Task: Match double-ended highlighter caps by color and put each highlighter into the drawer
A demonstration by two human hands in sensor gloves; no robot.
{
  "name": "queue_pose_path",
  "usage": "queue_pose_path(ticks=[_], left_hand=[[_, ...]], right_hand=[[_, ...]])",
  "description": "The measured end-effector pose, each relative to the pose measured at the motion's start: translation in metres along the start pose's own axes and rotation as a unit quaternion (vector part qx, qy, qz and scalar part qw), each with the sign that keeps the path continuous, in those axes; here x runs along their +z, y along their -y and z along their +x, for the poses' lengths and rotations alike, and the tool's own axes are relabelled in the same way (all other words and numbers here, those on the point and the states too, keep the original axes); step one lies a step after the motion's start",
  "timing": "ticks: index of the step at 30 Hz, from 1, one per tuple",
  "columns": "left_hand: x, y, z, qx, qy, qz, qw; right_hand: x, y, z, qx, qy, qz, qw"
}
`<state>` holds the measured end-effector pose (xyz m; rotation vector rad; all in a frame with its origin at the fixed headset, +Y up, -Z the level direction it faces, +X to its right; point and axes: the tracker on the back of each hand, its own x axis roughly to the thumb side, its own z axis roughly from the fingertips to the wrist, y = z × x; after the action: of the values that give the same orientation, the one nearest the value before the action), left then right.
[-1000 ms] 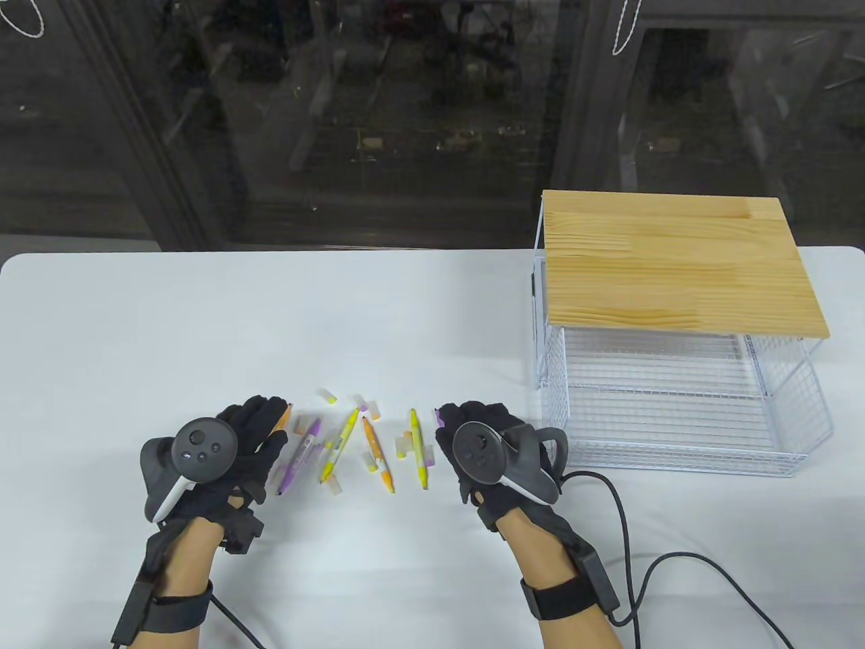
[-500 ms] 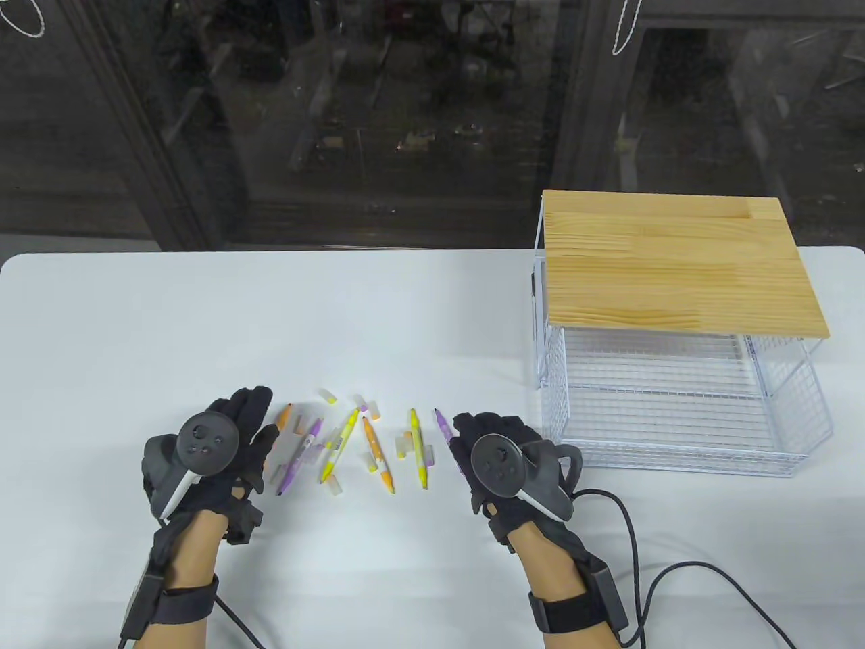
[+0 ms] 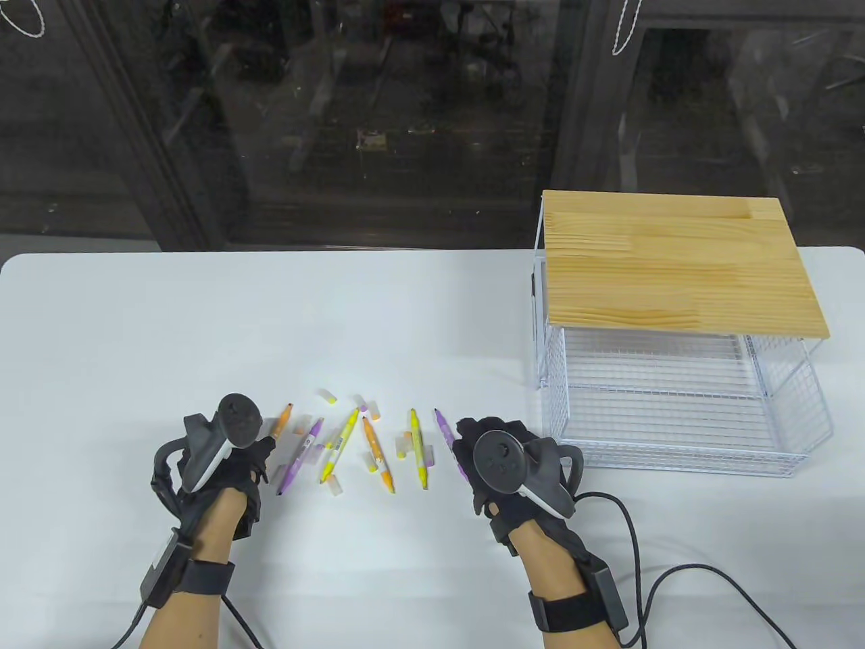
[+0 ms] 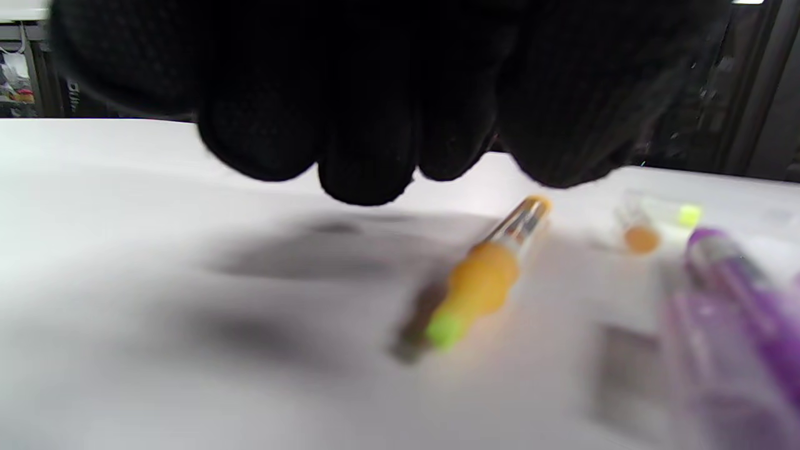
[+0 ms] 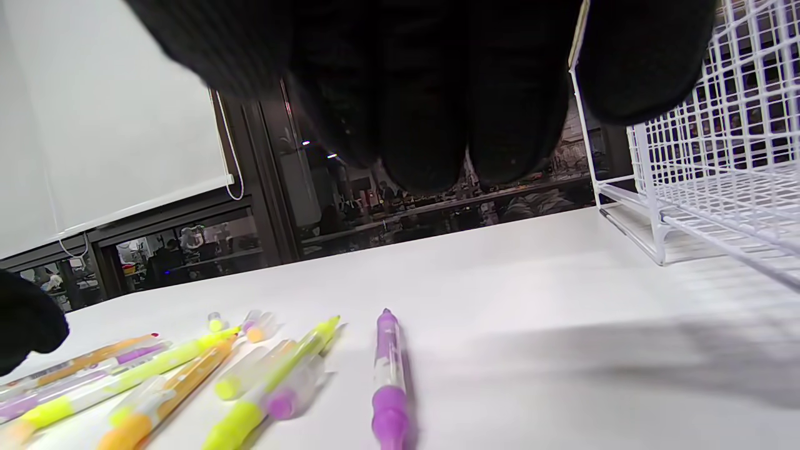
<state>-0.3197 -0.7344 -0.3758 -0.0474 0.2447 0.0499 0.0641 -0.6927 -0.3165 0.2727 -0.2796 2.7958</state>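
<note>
Several double-ended highlighters lie uncapped in a row on the white table. An orange one (image 3: 281, 422) (image 4: 481, 281) lies just beyond my left hand (image 3: 262, 451), whose fingers (image 4: 369, 156) hover above the table and hold nothing. A purple highlighter (image 3: 442, 429) (image 5: 389, 375) lies at the fingertips of my right hand (image 3: 466, 436), which is also empty. Between the hands lie another purple highlighter (image 3: 297, 461), two yellow ones (image 3: 338, 446) (image 3: 419, 451) and an orange one (image 3: 377, 454). Small loose caps (image 3: 329, 396) are scattered around them.
A white wire drawer (image 3: 676, 433) stands pulled out at the right, under a wire frame with a wooden top (image 3: 676, 263). Its near corner (image 5: 650, 206) is close to my right hand. A black cable (image 3: 628, 534) trails from the right wrist.
My left hand drew back and rolled leftward, uncovering the orange highlighter. My right hand slid back to the right, off the purple highlighter, which now lies free on the table.
</note>
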Motion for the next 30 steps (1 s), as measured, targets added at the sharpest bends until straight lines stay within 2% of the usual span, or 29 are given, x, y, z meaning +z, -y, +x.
queue_pose_path(ticks=[8, 22, 30], left_hand=[[-0.004, 0.010, 0.011, -0.060, -0.012, 0.012, 0.998], [-0.008, 0.014, 0.008, -0.056, -0.027, 0.005, 0.998], [-0.007, 0.007, 0.000, -0.033, -0.026, 0.003, 0.999]], right_hand=[[-0.001, -0.001, 0.000, 0.000, -0.002, 0.005, 1.000], [0.000, -0.001, -0.003, -0.002, -0.007, 0.010, 1.000], [0.000, -0.001, -0.006, -0.005, -0.009, 0.010, 1.000]])
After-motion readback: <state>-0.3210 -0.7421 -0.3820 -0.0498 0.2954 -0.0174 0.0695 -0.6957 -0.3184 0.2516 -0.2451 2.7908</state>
